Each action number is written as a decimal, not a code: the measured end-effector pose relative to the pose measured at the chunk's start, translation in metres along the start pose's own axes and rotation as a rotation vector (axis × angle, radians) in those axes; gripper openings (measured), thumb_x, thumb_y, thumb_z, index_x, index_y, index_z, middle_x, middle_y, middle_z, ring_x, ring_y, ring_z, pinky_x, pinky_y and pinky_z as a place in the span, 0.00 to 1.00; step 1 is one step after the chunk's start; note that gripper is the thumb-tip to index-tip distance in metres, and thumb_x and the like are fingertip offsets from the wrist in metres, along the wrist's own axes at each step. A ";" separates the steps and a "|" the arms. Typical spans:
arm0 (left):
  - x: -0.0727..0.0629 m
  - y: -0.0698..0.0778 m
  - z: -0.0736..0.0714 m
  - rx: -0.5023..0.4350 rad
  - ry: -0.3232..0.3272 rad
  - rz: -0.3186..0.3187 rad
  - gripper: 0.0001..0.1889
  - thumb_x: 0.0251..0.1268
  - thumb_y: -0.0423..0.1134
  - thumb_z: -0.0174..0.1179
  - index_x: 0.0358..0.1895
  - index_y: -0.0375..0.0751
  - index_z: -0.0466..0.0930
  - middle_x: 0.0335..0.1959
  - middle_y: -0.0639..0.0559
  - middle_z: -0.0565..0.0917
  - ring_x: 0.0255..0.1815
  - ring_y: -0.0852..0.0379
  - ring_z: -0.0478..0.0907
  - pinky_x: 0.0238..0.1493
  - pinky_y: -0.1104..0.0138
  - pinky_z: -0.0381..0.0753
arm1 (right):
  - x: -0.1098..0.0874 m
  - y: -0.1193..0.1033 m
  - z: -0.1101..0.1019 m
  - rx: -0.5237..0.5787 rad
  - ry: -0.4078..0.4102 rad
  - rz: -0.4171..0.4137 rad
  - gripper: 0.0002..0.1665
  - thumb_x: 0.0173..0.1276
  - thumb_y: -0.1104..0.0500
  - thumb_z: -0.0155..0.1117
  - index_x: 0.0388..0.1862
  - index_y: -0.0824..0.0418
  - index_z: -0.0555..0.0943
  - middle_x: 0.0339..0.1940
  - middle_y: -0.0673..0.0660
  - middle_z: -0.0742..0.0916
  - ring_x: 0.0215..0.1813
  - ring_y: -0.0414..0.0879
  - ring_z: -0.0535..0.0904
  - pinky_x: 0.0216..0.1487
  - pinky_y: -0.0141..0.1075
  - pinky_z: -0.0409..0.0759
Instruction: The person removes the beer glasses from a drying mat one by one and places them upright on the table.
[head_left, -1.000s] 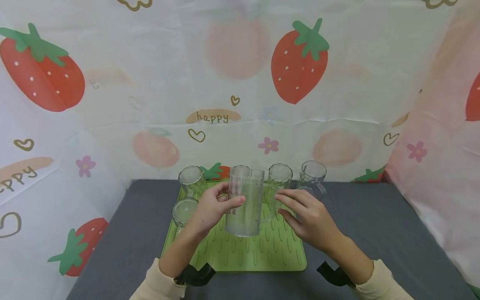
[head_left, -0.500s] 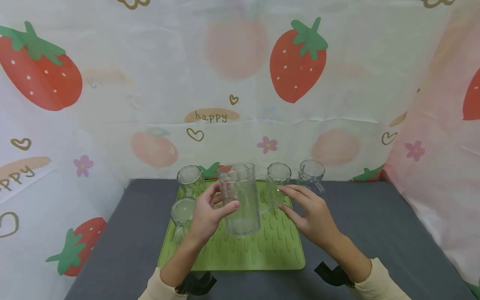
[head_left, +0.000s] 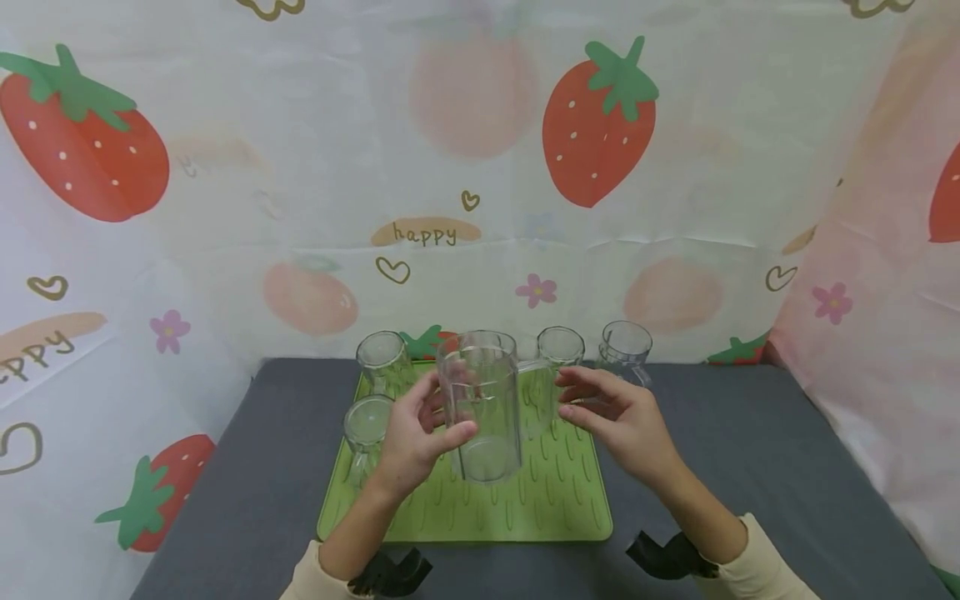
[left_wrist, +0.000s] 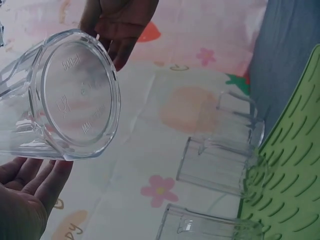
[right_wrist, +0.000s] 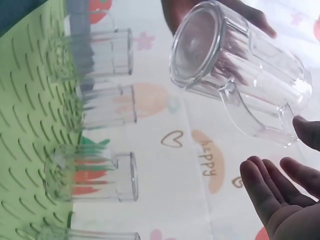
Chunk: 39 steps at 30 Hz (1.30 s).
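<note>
My left hand (head_left: 412,442) grips a clear glass-like mug (head_left: 483,433) by its side and holds it above the green mat, rim up. Raised "500ml" lettering shows on the mug's base (left_wrist: 77,95) in the left wrist view. The mug's handle points toward my right hand (head_left: 618,421), which hovers beside it with loosely bent fingers and pinches nothing. In the right wrist view, the right thumb (right_wrist: 307,132) lies close to the handle (right_wrist: 255,125); whether they touch, I cannot tell.
On the ribbed green mat (head_left: 517,508) stand clear mugs at back left (head_left: 382,354), front left (head_left: 367,425) and back right (head_left: 560,346). Another mug (head_left: 626,342) stands at the far right. A grey cloth (head_left: 742,467) covers the table, before a strawberry-print curtain (head_left: 480,183).
My left hand has turned the mug, so its handle sits higher toward the right hand and its round rim shows. The right fingers have bent a little more. The other mugs have not moved.
</note>
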<state>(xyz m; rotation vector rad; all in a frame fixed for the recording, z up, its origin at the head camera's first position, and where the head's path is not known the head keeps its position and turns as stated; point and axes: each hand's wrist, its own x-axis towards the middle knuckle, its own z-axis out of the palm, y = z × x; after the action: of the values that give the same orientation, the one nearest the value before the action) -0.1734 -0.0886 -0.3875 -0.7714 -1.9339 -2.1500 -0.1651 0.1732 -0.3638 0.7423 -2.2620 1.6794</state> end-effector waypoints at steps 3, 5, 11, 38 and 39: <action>0.000 -0.003 -0.002 -0.014 -0.038 0.048 0.36 0.57 0.38 0.68 0.66 0.24 0.66 0.56 0.22 0.74 0.52 0.64 0.82 0.47 0.68 0.85 | 0.000 -0.002 -0.002 0.086 -0.031 0.086 0.25 0.65 0.68 0.65 0.61 0.72 0.75 0.49 0.46 0.85 0.48 0.34 0.84 0.49 0.29 0.83; 0.000 -0.004 -0.003 -0.015 -0.070 0.083 0.37 0.58 0.41 0.69 0.66 0.24 0.65 0.57 0.20 0.73 0.53 0.64 0.81 0.49 0.68 0.84 | 0.000 -0.003 -0.004 0.139 -0.056 0.133 0.26 0.66 0.67 0.64 0.63 0.72 0.74 0.48 0.43 0.85 0.48 0.34 0.84 0.49 0.29 0.83; 0.001 -0.005 -0.006 -0.007 -0.156 0.144 0.40 0.57 0.48 0.71 0.66 0.27 0.66 0.59 0.37 0.78 0.57 0.62 0.79 0.51 0.68 0.83 | 0.000 -0.005 -0.005 0.291 -0.132 0.159 0.25 0.68 0.68 0.62 0.63 0.68 0.75 0.49 0.42 0.87 0.51 0.36 0.84 0.50 0.30 0.83; -0.001 -0.006 -0.006 0.001 -0.216 0.066 0.40 0.56 0.46 0.72 0.68 0.32 0.65 0.61 0.25 0.72 0.60 0.64 0.77 0.56 0.68 0.81 | -0.002 -0.004 -0.005 0.417 -0.168 0.120 0.22 0.64 0.72 0.63 0.52 0.50 0.84 0.44 0.44 0.89 0.47 0.36 0.86 0.47 0.33 0.85; -0.001 -0.006 -0.006 0.002 -0.216 0.067 0.40 0.56 0.46 0.72 0.68 0.31 0.65 0.61 0.25 0.72 0.60 0.64 0.77 0.56 0.68 0.81 | -0.002 -0.003 -0.005 0.416 -0.167 0.120 0.22 0.64 0.72 0.63 0.52 0.49 0.84 0.44 0.43 0.89 0.47 0.36 0.86 0.47 0.33 0.85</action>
<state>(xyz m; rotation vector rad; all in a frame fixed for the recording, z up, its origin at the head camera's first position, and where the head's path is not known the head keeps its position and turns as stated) -0.1765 -0.0936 -0.3937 -1.0922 -1.9757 -2.1015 -0.1623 0.1774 -0.3603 0.8747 -2.1175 2.2621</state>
